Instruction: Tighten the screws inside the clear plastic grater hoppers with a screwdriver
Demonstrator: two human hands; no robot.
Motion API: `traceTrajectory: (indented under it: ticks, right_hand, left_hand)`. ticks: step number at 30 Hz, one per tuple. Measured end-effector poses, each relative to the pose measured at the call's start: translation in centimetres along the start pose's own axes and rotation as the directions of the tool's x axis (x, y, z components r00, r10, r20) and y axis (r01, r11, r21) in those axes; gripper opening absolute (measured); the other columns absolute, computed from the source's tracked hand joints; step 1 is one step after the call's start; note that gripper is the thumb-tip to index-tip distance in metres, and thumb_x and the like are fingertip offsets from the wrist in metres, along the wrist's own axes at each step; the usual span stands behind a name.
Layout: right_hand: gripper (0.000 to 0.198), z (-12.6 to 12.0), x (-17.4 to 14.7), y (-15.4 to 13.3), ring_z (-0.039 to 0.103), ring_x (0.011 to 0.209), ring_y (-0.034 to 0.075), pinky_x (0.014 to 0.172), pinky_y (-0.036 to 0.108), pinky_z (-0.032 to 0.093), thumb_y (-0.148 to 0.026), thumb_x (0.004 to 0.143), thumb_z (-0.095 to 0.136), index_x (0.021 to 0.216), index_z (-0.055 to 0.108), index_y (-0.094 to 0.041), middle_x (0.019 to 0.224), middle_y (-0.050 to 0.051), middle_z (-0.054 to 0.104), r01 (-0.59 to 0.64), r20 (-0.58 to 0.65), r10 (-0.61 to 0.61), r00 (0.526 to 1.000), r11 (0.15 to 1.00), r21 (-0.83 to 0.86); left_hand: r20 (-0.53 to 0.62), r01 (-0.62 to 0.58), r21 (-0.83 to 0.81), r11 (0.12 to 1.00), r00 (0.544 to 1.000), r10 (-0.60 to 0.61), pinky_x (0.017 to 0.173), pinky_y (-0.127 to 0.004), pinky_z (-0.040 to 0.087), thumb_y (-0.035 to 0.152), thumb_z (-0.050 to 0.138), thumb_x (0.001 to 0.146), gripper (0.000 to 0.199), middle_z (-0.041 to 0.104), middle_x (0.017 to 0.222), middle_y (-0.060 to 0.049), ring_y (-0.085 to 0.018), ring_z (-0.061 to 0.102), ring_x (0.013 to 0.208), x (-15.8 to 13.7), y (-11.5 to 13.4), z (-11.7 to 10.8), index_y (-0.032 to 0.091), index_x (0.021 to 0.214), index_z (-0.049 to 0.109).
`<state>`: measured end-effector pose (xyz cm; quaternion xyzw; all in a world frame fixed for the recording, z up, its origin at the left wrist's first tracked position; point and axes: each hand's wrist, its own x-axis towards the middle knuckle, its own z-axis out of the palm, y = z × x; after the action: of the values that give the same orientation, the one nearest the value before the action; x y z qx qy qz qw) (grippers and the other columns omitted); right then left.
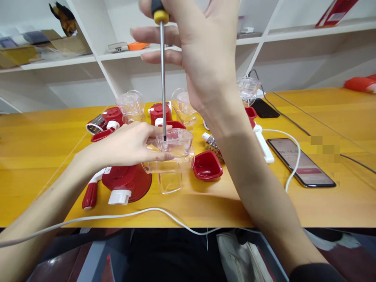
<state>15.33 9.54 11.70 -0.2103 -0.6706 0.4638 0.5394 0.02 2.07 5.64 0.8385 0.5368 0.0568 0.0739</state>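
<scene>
My right hand (205,43) is raised and closed around the black and yellow handle of a screwdriver (163,78), with some fingers stretched out to the left. The steel shaft points straight down, and its tip is at the clear plastic housing (179,147). Fingers of my left hand (132,143) grip that housing from the left side, steadying it on the table. Below my left hand lies a red base (126,180) with a white fitting, beside a red-handled crank (90,194). A small red hopper (207,165) stands right of the housing.
More clear housings (131,103) and red parts (112,114) stand along the back of the wooden table (323,117). A metal grater drum (96,124) lies back left. On the right are a lit phone (301,162), a dark phone (265,108) and a white cable (296,156).
</scene>
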Motion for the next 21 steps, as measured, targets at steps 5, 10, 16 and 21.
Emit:
traceTrajectory:
  ticks: [5, 10, 16, 21]
  right_hand:
    - [0.076, 0.0, 0.0, 0.3, 0.054, 0.152, -0.015, 0.128, -0.007, 0.058, -0.07, 0.092, 0.021, 0.142, 0.024, -0.013, 0.13, -0.004, 0.063, 0.075, 0.042, -0.076, 0.996, 0.997, 0.028]
    - [0.086, 0.0, -0.7, 0.6, 0.057, 0.147, -0.015, 0.127, -0.005, 0.059, -0.082, 0.086, 0.015, 0.136, 0.029, -0.013, 0.127, -0.003, 0.064, 0.121, 0.053, -0.123, 0.991, 0.992, 0.039]
    - [0.088, -0.6, -0.8, 1.2, 0.072, 0.099, -0.01, 0.089, 0.004, 0.066, -0.085, 0.08, 0.04, 0.139, 0.021, -0.023, 0.121, -0.009, 0.065, 0.133, 0.052, -0.134, 0.99, 0.991, 0.022]
    - [0.091, -0.6, -1.1, 0.8, 0.069, 0.124, -0.012, 0.106, 0.0, 0.065, -0.088, 0.081, 0.023, 0.142, 0.025, -0.02, 0.125, -0.005, 0.065, 0.084, 0.013, -0.084, 0.996, 0.996, -0.021]
  left_hand:
    - [0.046, 0.053, 0.017, 0.998, 0.998, -0.054, 0.062, -0.032, 0.037, 0.066, 0.066, 0.088, 0.045, 0.071, 0.074, -0.004, -0.023, 0.064, 0.065, 0.0, 0.3, -0.1, 0.023, 0.096, 0.075]
    - [0.071, 0.08, 0.039, 0.996, 0.994, -0.082, 0.06, -0.033, 0.037, 0.067, 0.061, 0.088, 0.046, 0.069, 0.071, -0.003, -0.022, 0.062, 0.064, 0.0, 0.5, -0.1, 0.022, 0.086, 0.07]
    - [0.059, 0.062, 0.033, 0.998, 0.996, -0.064, 0.06, -0.032, 0.036, 0.068, 0.062, 0.086, 0.046, 0.07, 0.072, -0.003, -0.022, 0.064, 0.064, 0.0, 0.4, -0.1, 0.022, 0.085, 0.068]
    - [0.034, 0.041, 0.015, 0.999, 0.999, -0.042, 0.059, -0.031, 0.036, 0.065, 0.066, 0.086, 0.042, 0.071, 0.072, -0.003, -0.022, 0.064, 0.063, 0.0, 0.3, -0.1, 0.023, 0.085, 0.07]
